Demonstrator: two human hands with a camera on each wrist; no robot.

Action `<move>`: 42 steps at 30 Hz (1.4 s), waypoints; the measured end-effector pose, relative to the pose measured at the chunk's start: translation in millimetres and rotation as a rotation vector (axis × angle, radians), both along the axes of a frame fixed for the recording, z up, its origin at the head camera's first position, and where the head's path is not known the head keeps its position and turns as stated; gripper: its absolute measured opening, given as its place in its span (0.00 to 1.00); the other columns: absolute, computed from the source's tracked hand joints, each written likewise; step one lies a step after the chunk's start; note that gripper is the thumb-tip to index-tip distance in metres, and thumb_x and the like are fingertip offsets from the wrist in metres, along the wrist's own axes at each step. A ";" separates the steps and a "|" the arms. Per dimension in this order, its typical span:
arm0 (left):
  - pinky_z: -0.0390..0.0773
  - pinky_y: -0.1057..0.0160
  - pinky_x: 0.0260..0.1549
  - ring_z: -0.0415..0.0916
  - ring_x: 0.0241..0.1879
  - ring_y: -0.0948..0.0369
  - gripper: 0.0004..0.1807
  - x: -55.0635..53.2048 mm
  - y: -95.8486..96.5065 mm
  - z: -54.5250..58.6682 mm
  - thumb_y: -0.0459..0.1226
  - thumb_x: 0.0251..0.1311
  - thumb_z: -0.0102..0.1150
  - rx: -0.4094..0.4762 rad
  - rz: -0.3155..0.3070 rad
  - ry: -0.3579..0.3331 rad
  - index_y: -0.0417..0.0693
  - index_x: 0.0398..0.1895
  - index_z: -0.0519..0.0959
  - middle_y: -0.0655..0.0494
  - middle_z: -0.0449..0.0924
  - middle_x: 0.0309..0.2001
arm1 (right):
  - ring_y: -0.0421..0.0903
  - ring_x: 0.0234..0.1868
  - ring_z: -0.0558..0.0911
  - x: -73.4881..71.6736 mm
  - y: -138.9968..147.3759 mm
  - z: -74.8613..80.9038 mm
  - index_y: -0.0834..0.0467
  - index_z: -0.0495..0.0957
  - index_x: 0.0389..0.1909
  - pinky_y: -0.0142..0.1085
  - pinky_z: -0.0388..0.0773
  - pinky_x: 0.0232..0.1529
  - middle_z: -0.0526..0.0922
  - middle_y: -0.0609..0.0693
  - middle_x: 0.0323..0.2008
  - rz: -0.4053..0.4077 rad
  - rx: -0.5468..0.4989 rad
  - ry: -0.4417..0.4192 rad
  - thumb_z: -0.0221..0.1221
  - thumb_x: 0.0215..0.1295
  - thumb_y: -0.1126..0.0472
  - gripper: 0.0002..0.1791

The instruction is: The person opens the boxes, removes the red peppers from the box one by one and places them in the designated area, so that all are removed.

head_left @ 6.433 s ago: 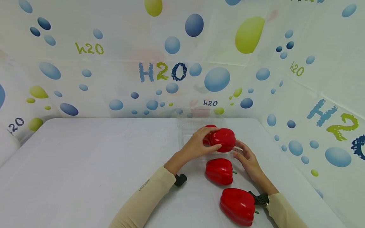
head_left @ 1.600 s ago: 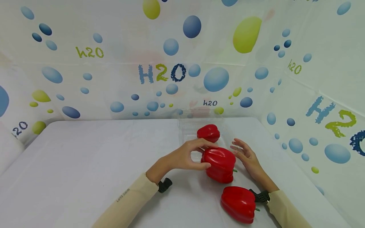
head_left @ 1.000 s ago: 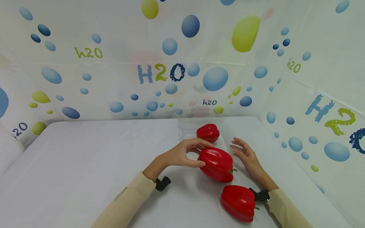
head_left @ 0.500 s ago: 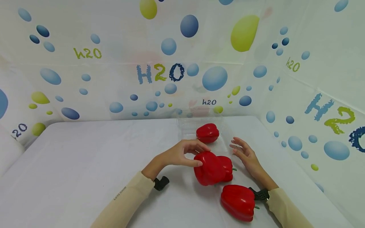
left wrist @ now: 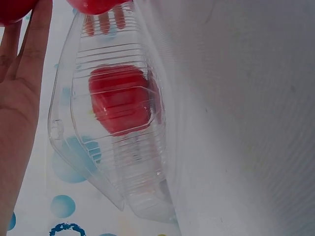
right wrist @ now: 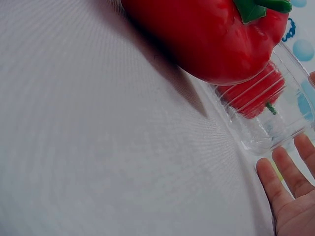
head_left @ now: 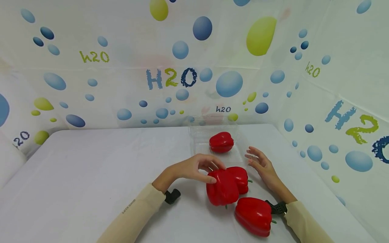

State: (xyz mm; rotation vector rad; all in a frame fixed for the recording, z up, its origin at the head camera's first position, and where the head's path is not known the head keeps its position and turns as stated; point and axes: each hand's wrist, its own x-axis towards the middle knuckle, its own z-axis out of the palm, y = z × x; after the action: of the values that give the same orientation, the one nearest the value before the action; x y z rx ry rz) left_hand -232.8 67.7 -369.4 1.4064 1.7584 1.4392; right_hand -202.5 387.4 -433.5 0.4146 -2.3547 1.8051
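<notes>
My left hand (head_left: 194, 168) holds a red bell pepper (head_left: 222, 189) by its upper left side, thumb in front and fingers over the top. The pepper's green stem points down toward the table. Behind it, partly hidden, another red bell pepper (head_left: 241, 179) lies with its stem to the right. A third pepper (head_left: 253, 216) lies nearer, beside the right wrist. The clear plastic clamshell box (left wrist: 59, 130) stands at the back, lid raised, with one red pepper (head_left: 221, 142) inside. My right hand (head_left: 262, 163) rests by the box's front right corner, fingers relaxed, holding nothing.
A white cloth covers the table (head_left: 106, 175). Close behind the box rises a white curtain (head_left: 127, 44) printed with blue and green drops, which continues along the right side. Black camera straps (head_left: 278, 207) sit on the wrists.
My left hand has brought the pepper from over the box toward the front of the table, turning it stem-down and lowering it in the last half second. The right hand has hardly moved.
</notes>
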 end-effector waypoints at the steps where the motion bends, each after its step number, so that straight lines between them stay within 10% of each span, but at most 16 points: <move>1: 0.81 0.50 0.49 0.78 0.51 0.60 0.27 0.3 0.4 -0.4 0.32 0.54 0.64 -0.005 -0.003 0.000 0.39 0.59 0.73 0.46 0.76 0.55 | 0.36 0.61 0.75 -0.1 0.0 -0.2 0.64 0.53 0.73 0.26 0.73 0.55 0.61 0.70 0.67 0.000 0.000 0.002 0.51 0.73 0.63 0.31; 42: 0.81 0.60 0.49 0.77 0.51 0.62 0.26 0.6 -1.1 -6.9 0.31 0.51 0.67 -0.168 -0.092 -0.095 0.42 0.56 0.73 0.55 0.76 0.52 | 0.35 0.61 0.75 -0.3 -0.6 -0.8 0.65 0.52 0.73 0.26 0.73 0.55 0.62 0.67 0.69 -0.011 0.014 -0.021 0.52 0.73 0.62 0.33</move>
State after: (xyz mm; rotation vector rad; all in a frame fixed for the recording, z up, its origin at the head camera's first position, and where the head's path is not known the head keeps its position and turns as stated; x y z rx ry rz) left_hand -232.2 66.6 -376.3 1.2932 1.6903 1.2590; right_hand -202.8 386.9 -434.2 0.3855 -2.3797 1.7979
